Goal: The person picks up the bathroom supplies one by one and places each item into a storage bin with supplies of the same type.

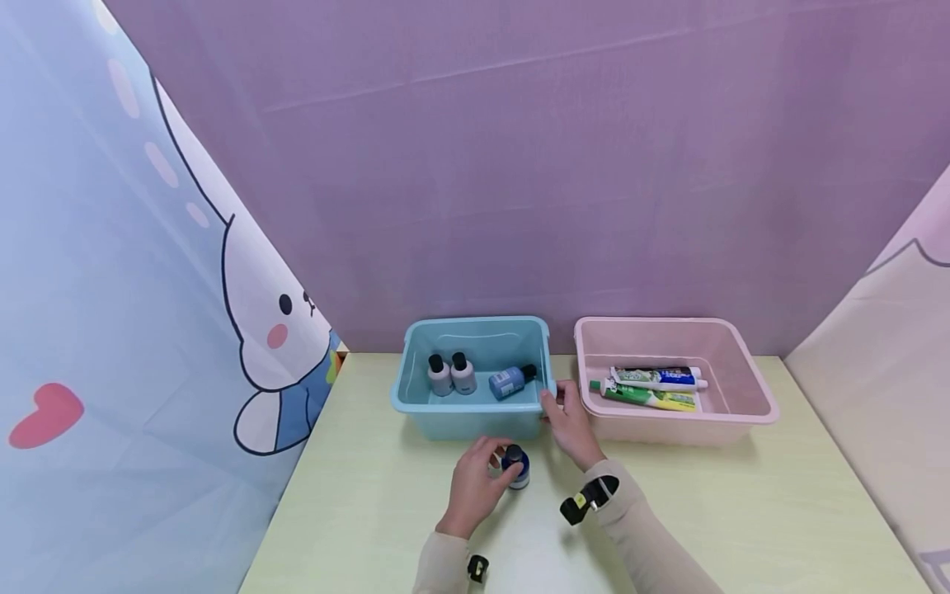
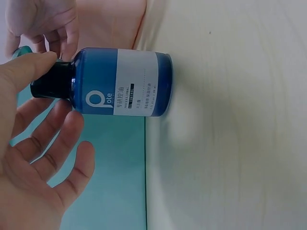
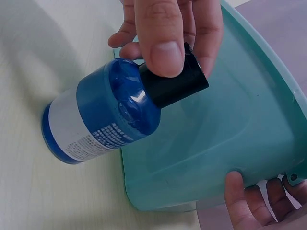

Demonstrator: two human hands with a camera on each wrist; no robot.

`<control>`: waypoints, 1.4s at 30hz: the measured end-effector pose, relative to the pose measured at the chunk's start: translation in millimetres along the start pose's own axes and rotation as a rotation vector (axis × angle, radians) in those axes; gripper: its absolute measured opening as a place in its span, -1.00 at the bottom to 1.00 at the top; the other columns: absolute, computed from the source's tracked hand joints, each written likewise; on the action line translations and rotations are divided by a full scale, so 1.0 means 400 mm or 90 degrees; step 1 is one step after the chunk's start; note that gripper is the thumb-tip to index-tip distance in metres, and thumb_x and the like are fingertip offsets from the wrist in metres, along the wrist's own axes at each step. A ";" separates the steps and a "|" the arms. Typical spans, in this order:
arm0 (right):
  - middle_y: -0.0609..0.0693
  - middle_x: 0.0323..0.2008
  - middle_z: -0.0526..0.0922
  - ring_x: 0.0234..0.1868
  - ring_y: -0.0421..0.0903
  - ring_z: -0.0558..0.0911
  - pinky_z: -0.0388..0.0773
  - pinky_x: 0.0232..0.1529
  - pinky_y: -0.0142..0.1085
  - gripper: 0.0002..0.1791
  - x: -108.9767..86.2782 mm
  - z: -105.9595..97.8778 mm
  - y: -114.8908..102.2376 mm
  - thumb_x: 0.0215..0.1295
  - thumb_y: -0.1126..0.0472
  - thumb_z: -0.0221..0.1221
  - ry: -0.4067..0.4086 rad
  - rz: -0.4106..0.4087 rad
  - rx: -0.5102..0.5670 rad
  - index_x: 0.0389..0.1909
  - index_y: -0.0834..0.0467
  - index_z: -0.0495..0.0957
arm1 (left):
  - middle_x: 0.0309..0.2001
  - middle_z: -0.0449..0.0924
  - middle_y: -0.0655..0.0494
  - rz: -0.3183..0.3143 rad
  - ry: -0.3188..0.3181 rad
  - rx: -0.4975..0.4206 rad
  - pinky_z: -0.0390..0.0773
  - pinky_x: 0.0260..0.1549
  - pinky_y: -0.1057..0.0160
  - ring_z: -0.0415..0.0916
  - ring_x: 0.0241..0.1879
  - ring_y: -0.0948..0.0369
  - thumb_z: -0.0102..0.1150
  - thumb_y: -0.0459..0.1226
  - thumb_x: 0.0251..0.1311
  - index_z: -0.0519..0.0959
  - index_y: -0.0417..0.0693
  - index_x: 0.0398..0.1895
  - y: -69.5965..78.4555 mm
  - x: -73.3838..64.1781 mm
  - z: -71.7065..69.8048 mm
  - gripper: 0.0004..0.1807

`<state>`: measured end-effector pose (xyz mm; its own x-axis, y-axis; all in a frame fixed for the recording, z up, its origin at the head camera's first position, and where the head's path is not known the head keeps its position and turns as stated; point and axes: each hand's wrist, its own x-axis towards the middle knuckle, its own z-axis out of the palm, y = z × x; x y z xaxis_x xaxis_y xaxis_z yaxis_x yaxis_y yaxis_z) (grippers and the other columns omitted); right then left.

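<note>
My left hand [image 1: 472, 488] pinches the black cap of a small blue bottle [image 1: 517, 474], thumb on one side and fingertips on the other. The bottle stands upright on the table before the light-blue plastic bin [image 1: 475, 425]; a white label [image 2: 138, 82] with print wraps it. My right hand [image 1: 570, 421] holds that bin at its front right corner, with the thumb against the wall and the other fingers curled round the side below the rim. Inside the bin, two pale bottles [image 1: 463, 375] with black caps stand upright, and a blue bottle [image 1: 508, 383] lies on its side.
A pink bin [image 1: 690, 429] stands close to the right of the blue one. It holds several toothpaste tubes, among them a green and yellow one [image 1: 649, 396]. A purple curtain [image 1: 475, 181] hangs behind the pale table [image 1: 356, 495], with printed cloth at both sides.
</note>
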<state>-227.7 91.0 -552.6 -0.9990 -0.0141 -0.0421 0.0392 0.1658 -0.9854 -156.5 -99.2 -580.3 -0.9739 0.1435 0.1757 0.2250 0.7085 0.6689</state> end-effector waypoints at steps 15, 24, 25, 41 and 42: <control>0.26 0.22 0.40 0.22 0.17 0.48 0.63 0.14 0.06 -0.56 -0.003 0.001 0.003 0.62 0.04 -0.04 0.001 -0.002 -0.004 0.29 0.24 0.22 | -0.14 0.59 0.26 -0.011 -0.014 -0.013 0.52 -0.30 0.39 0.51 -0.26 0.36 0.40 0.03 0.23 0.64 0.13 0.08 -0.012 0.002 0.006 -0.59; 0.25 0.24 0.38 0.24 0.17 0.46 0.63 0.14 0.04 -0.54 -0.003 0.001 0.001 0.63 0.02 -0.05 -0.001 0.001 0.000 0.30 0.24 0.22 | -0.16 0.58 0.26 0.015 -0.012 -0.006 0.54 -0.29 0.39 0.50 -0.27 0.35 0.37 0.03 0.25 0.64 0.13 0.08 -0.018 0.001 -0.001 -0.60; 0.25 0.25 0.38 0.25 0.17 0.46 0.63 0.15 0.05 -0.54 -0.003 0.001 0.000 0.63 0.01 -0.05 -0.002 0.003 0.002 0.31 0.24 0.21 | -0.15 0.58 0.26 0.016 -0.013 -0.004 0.54 -0.29 0.39 0.50 -0.27 0.36 0.37 0.03 0.25 0.64 0.13 0.08 -0.018 0.001 -0.002 -0.60; 0.28 0.25 0.38 0.26 0.21 0.46 0.63 0.16 0.03 -0.55 -0.002 -0.002 -0.004 0.63 0.05 -0.05 -0.001 0.006 0.007 0.30 0.27 0.21 | -0.14 0.58 0.27 0.042 0.016 0.001 0.56 -0.28 0.38 0.52 -0.23 0.31 0.36 0.03 0.25 0.63 0.16 0.10 0.002 0.006 -0.066 -0.61; 0.28 0.25 0.37 0.27 0.21 0.46 0.63 0.17 0.03 -0.55 -0.002 -0.002 -0.003 0.63 0.05 -0.05 -0.003 0.007 0.006 0.30 0.27 0.21 | -0.14 0.58 0.27 0.043 0.019 0.000 0.57 -0.27 0.37 0.52 -0.22 0.31 0.36 0.03 0.25 0.63 0.16 0.10 0.004 0.007 -0.071 -0.60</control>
<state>-227.1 91.5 -551.1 -0.9984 -0.0171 -0.0542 0.0508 0.1565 -0.9864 -158.1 -117.2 -558.1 -0.9554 0.1698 0.2417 0.2897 0.6977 0.6551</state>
